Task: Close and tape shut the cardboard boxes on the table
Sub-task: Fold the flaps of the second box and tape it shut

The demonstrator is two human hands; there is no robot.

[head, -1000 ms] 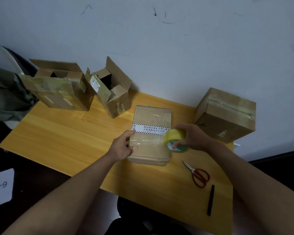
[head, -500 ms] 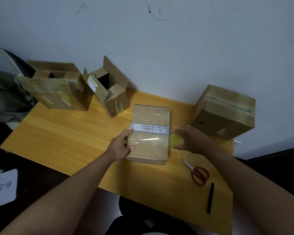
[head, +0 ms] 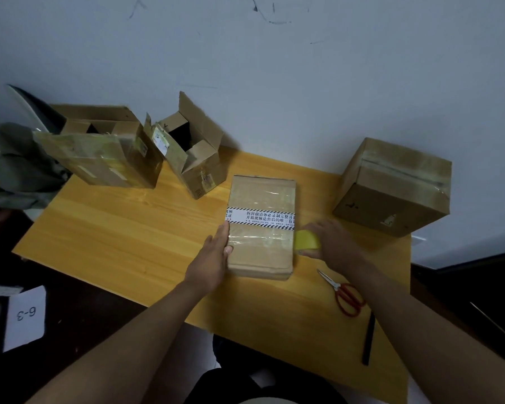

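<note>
A flat closed cardboard box (head: 261, 196) with a black-and-white printed strip lies in the middle of the yellow table (head: 123, 237). My left hand (head: 215, 253) rests against its left side, fingers straight and thumb on the top edge. My right hand (head: 330, 243) grips a yellow tape roll (head: 306, 239) low beside the box's right side. A clear tape band crosses the box top between the hands. Two open boxes stand at the back left, a big one (head: 105, 153) and a smaller one (head: 197, 158). A taped box (head: 394, 188) sits at the back right.
Red-handled scissors (head: 344, 295) and a black pen (head: 369, 339) lie near the table's right front edge. A white wall rises directly behind the table. A paper marked 6-3 (head: 27, 316) lies on the dark floor at the left, near a grey-green cloth heap (head: 12, 170).
My right hand has carried the tape roll from over the box's right top edge down past its right side. My left hand's fingers have straightened along the box's left side.
</note>
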